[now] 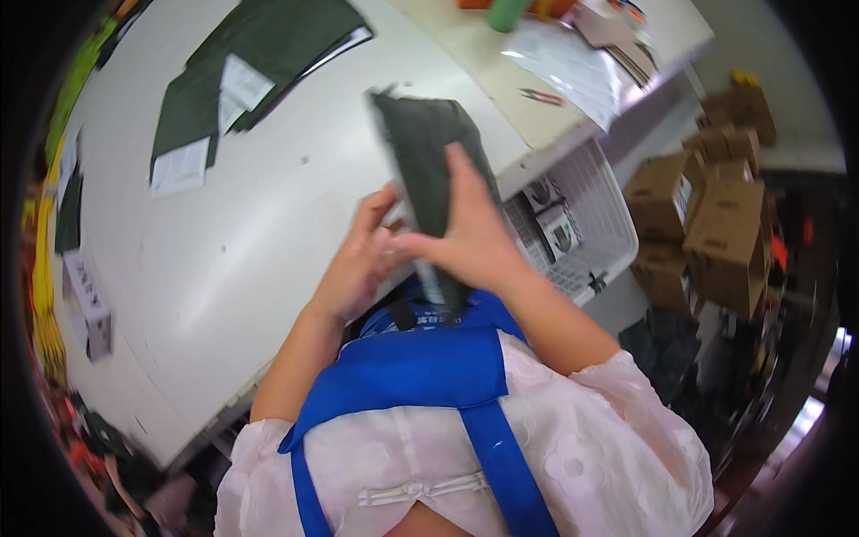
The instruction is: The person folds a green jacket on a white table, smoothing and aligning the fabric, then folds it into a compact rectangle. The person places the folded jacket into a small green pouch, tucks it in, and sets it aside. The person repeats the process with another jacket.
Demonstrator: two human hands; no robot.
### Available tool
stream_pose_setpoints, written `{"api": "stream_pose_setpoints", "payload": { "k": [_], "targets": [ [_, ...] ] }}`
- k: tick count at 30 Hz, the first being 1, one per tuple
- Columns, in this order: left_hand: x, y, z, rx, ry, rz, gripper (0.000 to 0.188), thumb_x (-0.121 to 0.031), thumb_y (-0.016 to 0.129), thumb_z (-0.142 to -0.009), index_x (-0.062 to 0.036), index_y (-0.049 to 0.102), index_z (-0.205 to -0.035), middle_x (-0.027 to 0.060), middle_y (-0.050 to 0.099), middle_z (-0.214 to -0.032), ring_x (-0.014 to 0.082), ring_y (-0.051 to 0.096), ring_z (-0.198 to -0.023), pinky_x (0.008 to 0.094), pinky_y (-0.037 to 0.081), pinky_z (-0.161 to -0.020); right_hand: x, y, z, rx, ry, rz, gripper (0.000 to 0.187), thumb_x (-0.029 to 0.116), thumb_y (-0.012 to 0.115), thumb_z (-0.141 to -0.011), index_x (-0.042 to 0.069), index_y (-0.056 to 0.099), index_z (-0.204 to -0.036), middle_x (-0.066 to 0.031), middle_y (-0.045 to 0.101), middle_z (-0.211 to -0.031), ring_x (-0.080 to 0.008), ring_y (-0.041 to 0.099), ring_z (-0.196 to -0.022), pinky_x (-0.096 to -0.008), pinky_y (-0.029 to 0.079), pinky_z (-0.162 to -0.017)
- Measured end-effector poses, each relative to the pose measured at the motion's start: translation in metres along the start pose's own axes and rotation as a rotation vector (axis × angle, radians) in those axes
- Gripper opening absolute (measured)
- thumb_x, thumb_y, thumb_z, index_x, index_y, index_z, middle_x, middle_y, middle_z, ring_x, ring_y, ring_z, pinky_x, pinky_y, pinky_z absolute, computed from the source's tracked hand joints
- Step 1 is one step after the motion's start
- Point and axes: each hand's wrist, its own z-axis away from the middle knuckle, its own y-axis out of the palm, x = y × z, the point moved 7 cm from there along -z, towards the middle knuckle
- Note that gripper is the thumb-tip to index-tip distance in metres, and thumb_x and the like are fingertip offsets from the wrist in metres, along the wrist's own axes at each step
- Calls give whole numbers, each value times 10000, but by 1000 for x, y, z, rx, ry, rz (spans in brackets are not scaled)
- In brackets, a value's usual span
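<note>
A dark green folded packet [428, 152], flat and long, is held upright in front of my chest, above the table's near edge. It looks like fabric or plastic film; motion blur hides which. My right hand [479, 224] grips its right side, with a finger stretched along the face. My left hand [362, 255] is at its left edge, fingers curled and partly blurred against it. Farther off on the table lie dark green flat sheets or bags [277, 45], with white paper slips [181, 167] on them.
Beside the table at right stands a white plastic basket [617, 215] with small printed boxes [559, 231]. Cardboard boxes [729, 242] are stacked beyond it. Red-handled snips [541, 96] and clear plastic bags [568, 67] lie at the far right. A white box [87, 304] is at the left edge.
</note>
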Motion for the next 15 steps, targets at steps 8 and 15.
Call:
{"api": "stream_pose_setpoints", "payload": {
  "k": [8,15],
  "targets": [
    [29,128,-21,726,-63,-598,766,-318,642,-860,-142,240,-1488,96,88,-1570,278,243,-1396,417,332,-1067,-217,-230,200,-783,301,-1007,414,177,579,-820,-48,551,-1167,-141,635,-1061,-237,640,-916,-343,521,-838],
    [69,69,-50,392,-211,-612,654,-159,601,-876,-127,303,-1457,90,254,-1506,268,415,-1286,368,421,-990,-453,-289,347,-1349,852,-483,580,295,626,-861,120,406,-1369,-57,520,-1321,-263,541,-1136,-378,463,-773]
  ]
}}
